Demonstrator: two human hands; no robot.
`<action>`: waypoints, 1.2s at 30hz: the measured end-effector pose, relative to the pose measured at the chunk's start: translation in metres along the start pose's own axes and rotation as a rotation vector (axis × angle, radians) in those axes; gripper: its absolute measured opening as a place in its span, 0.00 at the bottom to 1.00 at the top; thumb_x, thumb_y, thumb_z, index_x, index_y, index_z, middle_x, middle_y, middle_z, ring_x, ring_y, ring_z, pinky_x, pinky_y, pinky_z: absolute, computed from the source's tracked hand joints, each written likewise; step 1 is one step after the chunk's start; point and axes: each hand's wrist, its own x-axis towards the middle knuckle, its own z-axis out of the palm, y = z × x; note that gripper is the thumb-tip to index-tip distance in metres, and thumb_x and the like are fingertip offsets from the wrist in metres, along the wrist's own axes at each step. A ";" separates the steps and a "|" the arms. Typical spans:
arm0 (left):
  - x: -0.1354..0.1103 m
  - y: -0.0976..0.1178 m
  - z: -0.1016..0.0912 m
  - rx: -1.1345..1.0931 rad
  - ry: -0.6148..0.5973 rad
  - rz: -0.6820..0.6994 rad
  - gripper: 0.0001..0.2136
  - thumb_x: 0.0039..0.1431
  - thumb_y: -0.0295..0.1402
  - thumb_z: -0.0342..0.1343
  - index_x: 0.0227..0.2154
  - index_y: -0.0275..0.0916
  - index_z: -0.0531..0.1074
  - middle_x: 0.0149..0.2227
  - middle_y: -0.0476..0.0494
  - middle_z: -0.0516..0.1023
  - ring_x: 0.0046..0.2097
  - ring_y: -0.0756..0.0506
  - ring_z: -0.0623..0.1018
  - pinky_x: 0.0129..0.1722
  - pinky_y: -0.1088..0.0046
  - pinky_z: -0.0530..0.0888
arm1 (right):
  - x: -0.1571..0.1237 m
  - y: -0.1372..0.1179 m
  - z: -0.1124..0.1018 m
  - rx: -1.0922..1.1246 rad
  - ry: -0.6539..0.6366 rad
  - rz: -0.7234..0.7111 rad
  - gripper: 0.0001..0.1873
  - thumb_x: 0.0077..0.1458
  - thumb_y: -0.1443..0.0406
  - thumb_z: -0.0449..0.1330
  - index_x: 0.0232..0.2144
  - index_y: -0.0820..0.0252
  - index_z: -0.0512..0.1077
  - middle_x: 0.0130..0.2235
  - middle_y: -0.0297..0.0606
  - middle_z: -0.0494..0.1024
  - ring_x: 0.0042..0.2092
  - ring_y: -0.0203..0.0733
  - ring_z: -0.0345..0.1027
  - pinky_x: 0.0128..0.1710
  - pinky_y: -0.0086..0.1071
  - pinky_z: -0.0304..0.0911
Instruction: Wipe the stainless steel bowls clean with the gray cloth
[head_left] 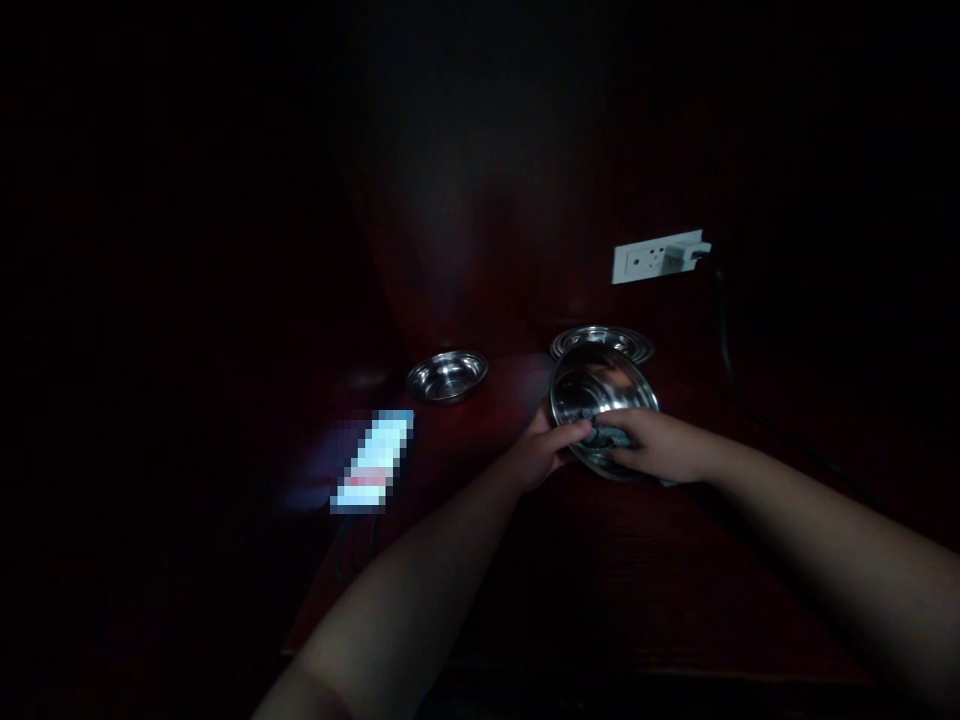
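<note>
The scene is very dark. My left hand (541, 452) grips the near left rim of a steel bowl (600, 390) that is tilted toward me over a dark reddish wooden table (675, 560). My right hand (654, 445) is closed on a small dark cloth (609, 436) pressed against the bowl's lower inside edge. Just behind the bowl lies a second steel dish (609, 340), mostly hidden by it.
A smaller steel bowl (447, 375) stands to the left on the table. A lit phone screen (373, 462) lies near the table's left edge. On the wall behind is a white power socket (656, 257) with a plug and a dark cable (724, 340) running down the right.
</note>
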 end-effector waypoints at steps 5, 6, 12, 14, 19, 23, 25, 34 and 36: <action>0.000 0.001 0.000 -0.007 -0.007 0.001 0.32 0.45 0.31 0.65 0.55 0.45 0.61 0.49 0.41 0.73 0.49 0.41 0.74 0.51 0.57 0.68 | 0.000 -0.001 -0.001 0.001 -0.004 0.013 0.13 0.48 0.69 0.54 0.38 0.60 0.72 0.37 0.38 0.78 0.38 0.43 0.70 0.42 0.37 0.65; 0.000 0.001 0.000 -0.008 -0.006 0.000 0.33 0.45 0.31 0.65 0.55 0.45 0.61 0.49 0.41 0.73 0.49 0.41 0.74 0.51 0.57 0.68 | 0.000 -0.001 -0.001 0.002 -0.009 0.014 0.13 0.49 0.69 0.54 0.38 0.60 0.72 0.37 0.39 0.78 0.38 0.43 0.70 0.42 0.37 0.65; 0.001 -0.001 -0.001 -0.001 -0.004 -0.002 0.34 0.45 0.32 0.65 0.56 0.46 0.60 0.50 0.41 0.73 0.50 0.41 0.73 0.51 0.56 0.68 | 0.000 0.000 0.000 0.001 -0.010 0.010 0.13 0.49 0.68 0.55 0.38 0.61 0.72 0.39 0.40 0.78 0.39 0.43 0.70 0.42 0.37 0.65; 0.001 -0.001 -0.001 -0.003 -0.001 0.000 0.34 0.44 0.32 0.65 0.56 0.47 0.60 0.50 0.41 0.73 0.51 0.40 0.73 0.52 0.56 0.67 | 0.000 0.001 0.000 -0.016 -0.003 0.011 0.13 0.49 0.68 0.55 0.38 0.61 0.72 0.39 0.40 0.77 0.39 0.44 0.70 0.43 0.37 0.65; 0.002 -0.001 -0.002 -0.009 0.005 -0.023 0.33 0.44 0.32 0.65 0.55 0.45 0.61 0.49 0.42 0.73 0.48 0.42 0.74 0.50 0.59 0.69 | 0.002 0.003 -0.001 -0.144 0.044 0.042 0.14 0.47 0.70 0.54 0.39 0.62 0.72 0.39 0.43 0.77 0.41 0.46 0.70 0.44 0.38 0.63; 0.003 -0.001 -0.003 0.007 0.009 -0.039 0.31 0.44 0.33 0.65 0.53 0.42 0.62 0.46 0.41 0.74 0.44 0.43 0.76 0.46 0.60 0.71 | 0.004 0.005 0.000 -0.224 0.136 0.045 0.12 0.48 0.69 0.56 0.37 0.60 0.72 0.40 0.43 0.76 0.43 0.46 0.69 0.43 0.37 0.63; 0.003 -0.002 -0.003 0.002 0.010 -0.035 0.30 0.44 0.33 0.65 0.52 0.41 0.63 0.45 0.42 0.75 0.43 0.43 0.76 0.46 0.59 0.71 | 0.005 0.007 0.001 -0.276 0.201 0.042 0.10 0.50 0.68 0.56 0.36 0.60 0.72 0.41 0.44 0.76 0.43 0.46 0.69 0.44 0.37 0.63; 0.001 -0.002 0.000 -0.023 0.028 -0.031 0.28 0.44 0.32 0.65 0.51 0.42 0.64 0.48 0.41 0.74 0.47 0.41 0.75 0.51 0.55 0.68 | 0.009 0.007 0.001 -0.450 0.314 0.162 0.14 0.53 0.63 0.55 0.41 0.63 0.72 0.42 0.48 0.75 0.45 0.50 0.69 0.46 0.40 0.63; 0.001 -0.001 0.001 -0.016 0.042 -0.025 0.29 0.44 0.32 0.65 0.51 0.41 0.64 0.48 0.40 0.74 0.47 0.42 0.75 0.51 0.56 0.68 | 0.008 0.006 0.001 -0.445 0.276 0.174 0.14 0.52 0.63 0.56 0.41 0.62 0.72 0.43 0.48 0.76 0.45 0.50 0.70 0.45 0.40 0.63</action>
